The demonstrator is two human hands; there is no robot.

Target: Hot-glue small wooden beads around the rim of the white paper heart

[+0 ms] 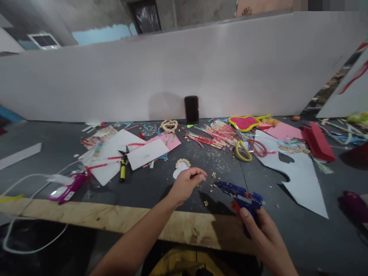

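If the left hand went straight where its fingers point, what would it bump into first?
Probably the small beige pieces just beyond the left hand, on the dark table; its height is unclear, so it might pass over them.

Dark tabletop (149, 186) before me, and it's crowded!
Bead-edged paper piece (181, 166) mid-table, purple glue gun (71, 189) left, white cut-out sheet (307, 188) right.

Hands (263, 230), gripped glue gun (241, 194), cluttered table (146, 191)
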